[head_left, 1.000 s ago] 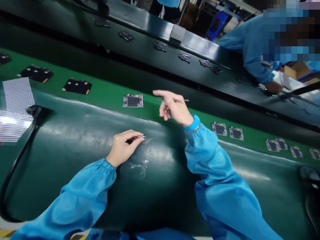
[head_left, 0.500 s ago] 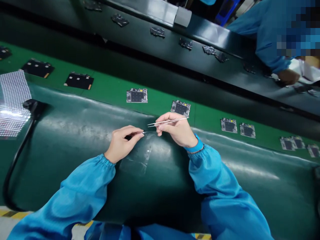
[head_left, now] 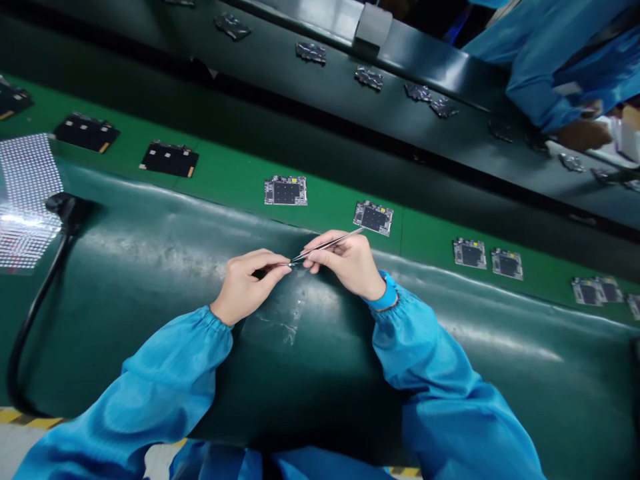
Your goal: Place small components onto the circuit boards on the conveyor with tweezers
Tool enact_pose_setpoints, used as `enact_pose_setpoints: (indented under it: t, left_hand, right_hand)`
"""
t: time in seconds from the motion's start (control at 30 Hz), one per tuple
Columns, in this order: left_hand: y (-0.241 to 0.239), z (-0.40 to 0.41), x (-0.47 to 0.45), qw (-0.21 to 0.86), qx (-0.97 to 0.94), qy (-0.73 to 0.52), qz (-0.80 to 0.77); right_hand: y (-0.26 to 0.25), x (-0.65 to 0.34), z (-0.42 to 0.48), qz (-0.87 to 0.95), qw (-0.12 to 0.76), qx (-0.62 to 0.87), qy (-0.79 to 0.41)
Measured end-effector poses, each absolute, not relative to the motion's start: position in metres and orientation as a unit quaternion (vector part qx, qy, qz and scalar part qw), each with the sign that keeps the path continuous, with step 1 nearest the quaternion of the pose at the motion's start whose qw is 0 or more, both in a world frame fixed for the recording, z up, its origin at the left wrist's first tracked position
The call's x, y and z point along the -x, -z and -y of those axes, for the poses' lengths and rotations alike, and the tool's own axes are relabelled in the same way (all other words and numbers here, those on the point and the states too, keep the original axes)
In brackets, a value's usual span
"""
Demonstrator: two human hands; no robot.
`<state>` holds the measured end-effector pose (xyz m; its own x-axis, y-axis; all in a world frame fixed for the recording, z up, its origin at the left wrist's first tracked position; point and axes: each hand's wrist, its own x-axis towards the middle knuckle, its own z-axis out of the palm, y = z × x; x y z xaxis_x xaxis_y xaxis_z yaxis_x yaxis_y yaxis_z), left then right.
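My left hand (head_left: 247, 283) rests on the dark green bench mat (head_left: 150, 267), its fingers pinched on a small thing I cannot make out. My right hand (head_left: 347, 261) grips metal tweezers (head_left: 325, 245), whose tips meet the left fingertips. A clear film sheet (head_left: 277, 313) lies on the mat just below both hands. On the bright green conveyor belt (head_left: 225, 180) beyond lie small circuit boards; the nearest board (head_left: 373, 217) is right behind my right hand and another board (head_left: 285, 191) lies to its left.
More boards (head_left: 487, 257) and black plates (head_left: 169, 159) lie along the belt. A black cable (head_left: 35, 313) and a dotted sheet (head_left: 25, 197) are at the left. Another person's blue sleeve (head_left: 545, 60) and hand (head_left: 583, 133) work across a farther dark belt with small parts (head_left: 369, 77).
My right hand came back from the belt to the bench with the tweezers and brought their tips to my left fingertips. The boards have shifted along the belt.
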<state>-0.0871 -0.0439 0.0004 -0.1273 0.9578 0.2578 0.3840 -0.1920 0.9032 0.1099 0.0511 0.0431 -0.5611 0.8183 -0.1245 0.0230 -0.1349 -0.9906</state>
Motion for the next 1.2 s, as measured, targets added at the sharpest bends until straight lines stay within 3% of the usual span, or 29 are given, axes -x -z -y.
enact_pose_setpoints:
  t: [0.73, 0.87, 1.0, 1.2]
  left_hand:
    - [-0.002, 0.044, 0.087, 0.278, -0.597, -0.489, -0.572]
    - [-0.003, 0.047, 0.087, 0.269, -0.602, -0.477, -0.581]
    - [0.000, 0.051, 0.090, 0.255, -0.592, -0.476, -0.599]
    - [0.006, 0.055, 0.096, 0.254, -0.595, -0.462, -0.607]
  right_hand:
    - [-0.044, -0.103, -0.048, 0.573, 0.299, 0.354, -0.677]
    - [-0.043, -0.121, -0.062, 0.561, 0.345, 0.379, -0.650]
    - [-0.032, -0.173, -0.111, 0.544, 0.464, 0.463, -0.523]
    - [0.000, -0.237, -0.167, 0.503, 0.488, 0.559, -0.442]
